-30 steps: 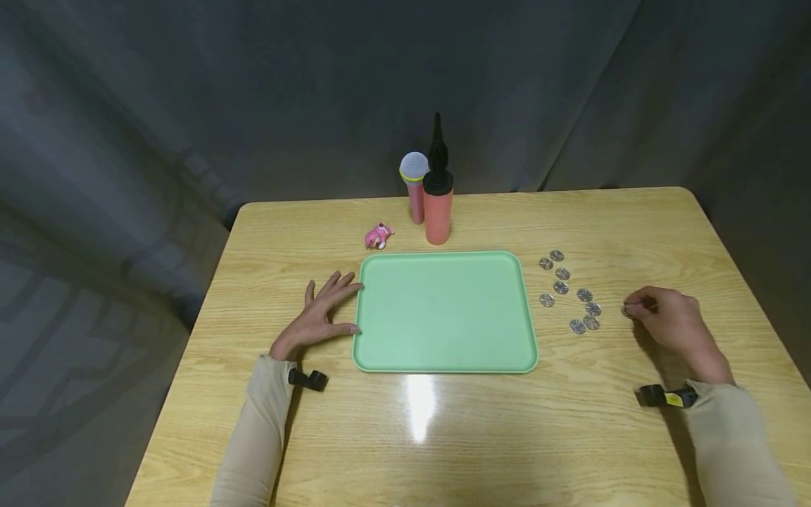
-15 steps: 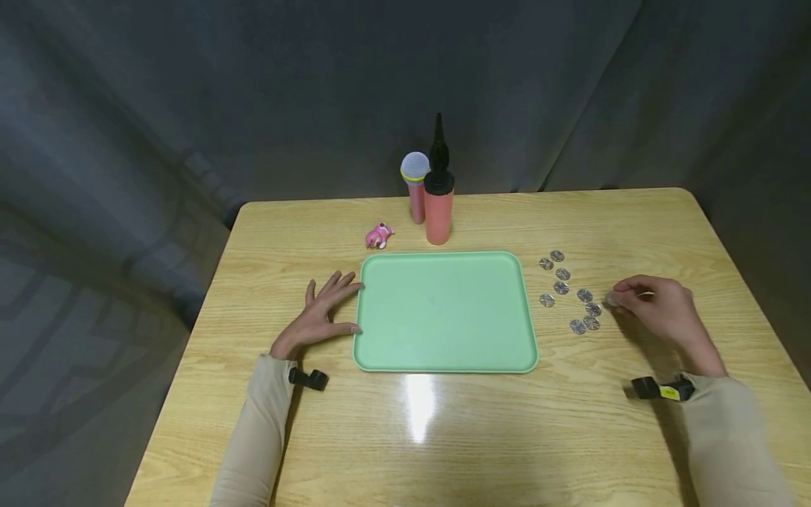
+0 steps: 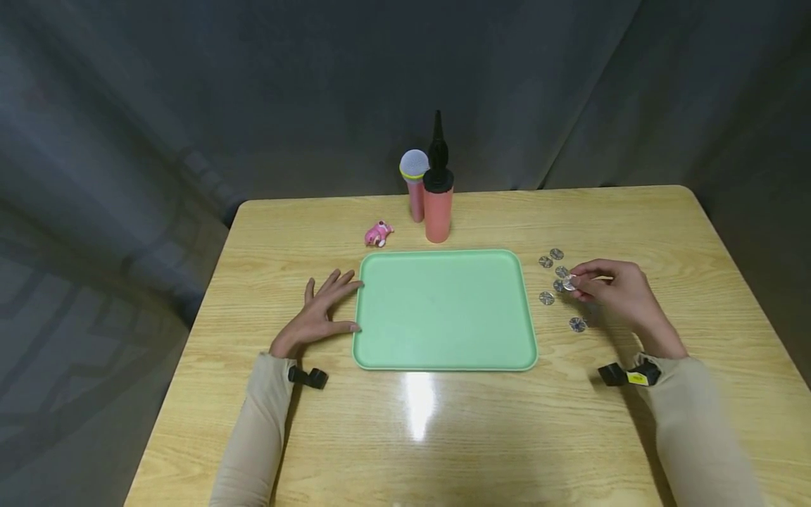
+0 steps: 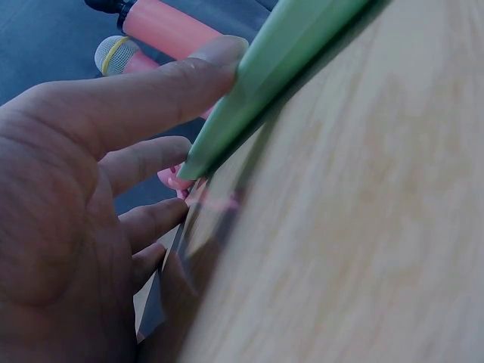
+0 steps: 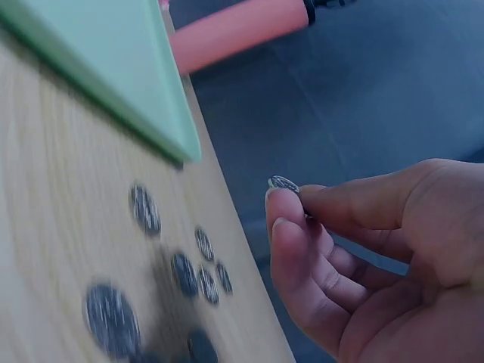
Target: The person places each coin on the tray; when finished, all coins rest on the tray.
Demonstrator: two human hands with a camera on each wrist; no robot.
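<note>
My right hand (image 3: pixel 617 292) pinches a silver coin (image 5: pixel 284 184) between thumb and fingertips, raised above the table in the right wrist view. Several matching coins (image 3: pixel 546 298) lie loose on the wood right of a green tray (image 3: pixel 446 310); the hand covers some of them in the head view. At the tray's left side, my left hand (image 3: pixel 317 313) is spread, thumb and fingers extended. Its thumb tip rests against the tray's outer wall (image 4: pixel 249 83) in the left wrist view. Nothing is held in that hand.
Behind the tray stand a pink pump (image 3: pixel 438 211) with a black nozzle and a toy microphone (image 3: pixel 415 169). A small pink figurine (image 3: pixel 379 234) lies left of them. A dark curtain (image 3: pixel 317 98) hangs beyond the wooden table's (image 3: pixel 481 436) back edge.
My right hand has picked up the coin at the far right and carried it left, over the other coins towards the tray. The left hand has stayed at the tray's edge.
</note>
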